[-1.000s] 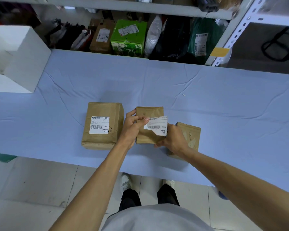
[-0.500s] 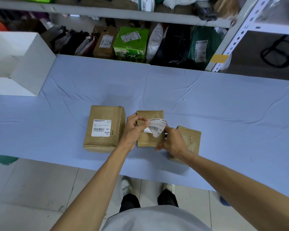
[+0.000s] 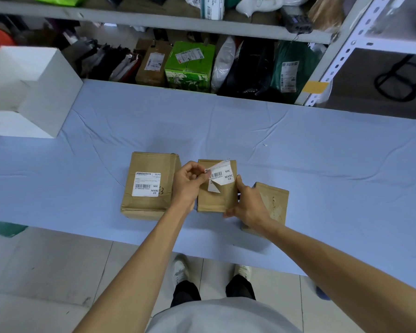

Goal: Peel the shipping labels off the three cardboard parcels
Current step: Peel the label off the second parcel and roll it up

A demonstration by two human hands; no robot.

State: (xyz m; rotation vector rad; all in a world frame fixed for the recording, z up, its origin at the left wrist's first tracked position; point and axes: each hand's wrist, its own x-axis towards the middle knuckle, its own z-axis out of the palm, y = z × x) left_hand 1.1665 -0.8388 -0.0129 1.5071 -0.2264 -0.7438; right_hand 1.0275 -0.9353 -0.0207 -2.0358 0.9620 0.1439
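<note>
Pinching the lifted left edge of the white printed shipping label (image 3: 222,176): that's the left hand (image 3: 186,186), thumb and fingers closed on the paper. The label is curled up off the top of the small brown cardboard middle parcel (image 3: 216,200). Its left part is raised, with a bent flap pointing down. Its right part, with the barcode and "MX MXRC 03", lies against the top of the middle parcel.

The right hand (image 3: 249,205) grips the middle parcel at its right side and near-right corner. The thumb is on the top edge, the fingers wrap the near side.

The larger brown cardboard box parcel (image 3: 149,164) is just left of the middle parcel. The left hand covers the gap between them, so I cannot tell if they touch. Its own white label (image 3: 146,184) sits flat on top.

The third brown cardboard parcel (image 3: 274,200) is just right of the middle parcel and a bit nearer the person, partly behind the right wrist. Its top shows a torn, scuffed patch.

All three sit on a table under a wrinkled light-blue cloth (image 3: 322,164). The open white box (image 3: 41,92) is far left of the middle parcel and further back. The green printed carton (image 3: 190,66) is on the shelf well behind it.
</note>
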